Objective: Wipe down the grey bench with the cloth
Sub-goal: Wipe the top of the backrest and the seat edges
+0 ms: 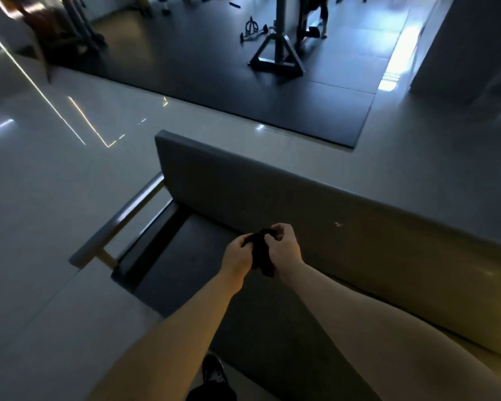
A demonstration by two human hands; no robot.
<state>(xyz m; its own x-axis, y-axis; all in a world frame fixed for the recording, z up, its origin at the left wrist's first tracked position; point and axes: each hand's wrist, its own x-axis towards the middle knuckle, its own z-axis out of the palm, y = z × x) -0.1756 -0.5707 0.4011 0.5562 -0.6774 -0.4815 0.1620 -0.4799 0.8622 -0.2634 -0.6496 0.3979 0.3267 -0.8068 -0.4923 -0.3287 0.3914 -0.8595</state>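
Cloth (pixel 259 256), dark and bunched, sits between both hands in the head view, held in the air above the seat of the grey bench (pixel 272 186), toward the bench's left end and just in front of the backrest. The left hand (pixel 237 256) pinches one side with its fingers curled in. The right hand (pixel 284 244) grips the upper part with its fingers closed round it, and a loose tail hangs below the wrists. The cloth looks clear of the bench, though the dim light makes that hard to confirm.

The step in hand seems to be readying the cloth, with no wiping begun. It would go best if the cloth were folded into a flat pad, then one palm pressed it down at the left edge beside the armrest rail (pixel 122 218). Long overlapping strokes could then run toward the right end, backrest first, then the seat. A shoe (pixel 213 369) stands on the pale floor (pixel 55 198) near the front edge.
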